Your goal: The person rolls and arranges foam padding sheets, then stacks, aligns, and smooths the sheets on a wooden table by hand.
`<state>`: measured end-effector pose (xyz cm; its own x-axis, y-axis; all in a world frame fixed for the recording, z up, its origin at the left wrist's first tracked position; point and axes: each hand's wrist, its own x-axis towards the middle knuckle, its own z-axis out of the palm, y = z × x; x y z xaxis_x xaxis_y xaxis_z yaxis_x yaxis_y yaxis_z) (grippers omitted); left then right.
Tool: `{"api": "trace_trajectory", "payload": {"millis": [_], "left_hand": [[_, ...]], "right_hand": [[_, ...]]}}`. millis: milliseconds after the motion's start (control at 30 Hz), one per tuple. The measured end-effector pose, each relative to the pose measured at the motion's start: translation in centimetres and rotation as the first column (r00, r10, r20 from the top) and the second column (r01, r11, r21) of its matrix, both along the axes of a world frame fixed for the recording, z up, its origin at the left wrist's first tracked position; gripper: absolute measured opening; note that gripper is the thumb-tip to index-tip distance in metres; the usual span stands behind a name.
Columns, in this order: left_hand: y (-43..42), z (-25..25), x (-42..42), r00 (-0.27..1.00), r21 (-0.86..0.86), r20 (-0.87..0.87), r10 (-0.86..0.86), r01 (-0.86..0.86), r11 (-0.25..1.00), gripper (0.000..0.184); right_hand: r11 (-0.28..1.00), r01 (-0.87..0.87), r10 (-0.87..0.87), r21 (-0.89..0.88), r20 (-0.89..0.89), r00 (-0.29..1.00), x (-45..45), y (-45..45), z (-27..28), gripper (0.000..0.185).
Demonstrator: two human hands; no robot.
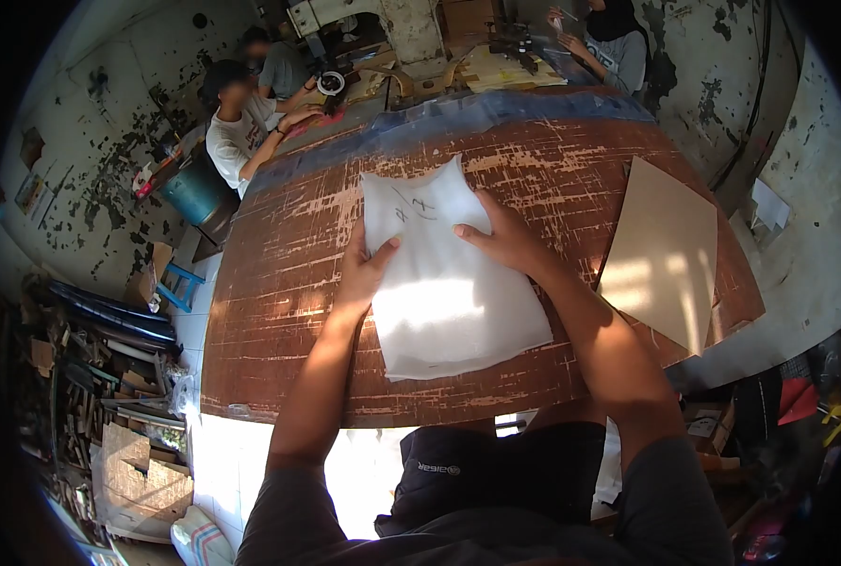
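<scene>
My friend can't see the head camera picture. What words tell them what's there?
A left hand and a right hand hold a white sheet with dark handwriting at a worn brown table. A tan board lies to the right, and other people are in the background.

From the person's head, the camera looks forward and down over the nearby tabletop [279, 274].

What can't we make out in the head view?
All head view:
- Left hand: fingertips other than the thumb's, hidden by the white sheet.
- Right hand: same, behind the sheet's other edge.
- White sheet's underside: faces away from the camera.
- Pale machine: top cut off by the upper edge.
- Co-worker in grey: item in their hands too small to identify.
</scene>
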<state>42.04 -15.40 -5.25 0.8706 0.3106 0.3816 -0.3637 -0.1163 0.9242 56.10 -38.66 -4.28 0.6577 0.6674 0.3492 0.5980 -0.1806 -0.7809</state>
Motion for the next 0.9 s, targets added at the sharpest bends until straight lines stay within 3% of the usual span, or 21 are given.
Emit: {"api": "trace_trajectory", "payload": {"millis": [500,900], "left_hand": [[0.6,-0.8,0.0,0.996,0.037,-0.084,0.006,-0.003,0.999,0.039],[0.8,-1.0,0.0,0.996,0.042,-0.087,-0.003,0.007,0.999,0.044]], "right_hand": [[1.0,0.002,-0.001,-0.03,0.017,1.0,0.0,0.0,0.0,0.071],[1.0,-0.012,0.012,-0.021,-0.003,1.0,-0.3,-0.2,0.5,0.072]]}}
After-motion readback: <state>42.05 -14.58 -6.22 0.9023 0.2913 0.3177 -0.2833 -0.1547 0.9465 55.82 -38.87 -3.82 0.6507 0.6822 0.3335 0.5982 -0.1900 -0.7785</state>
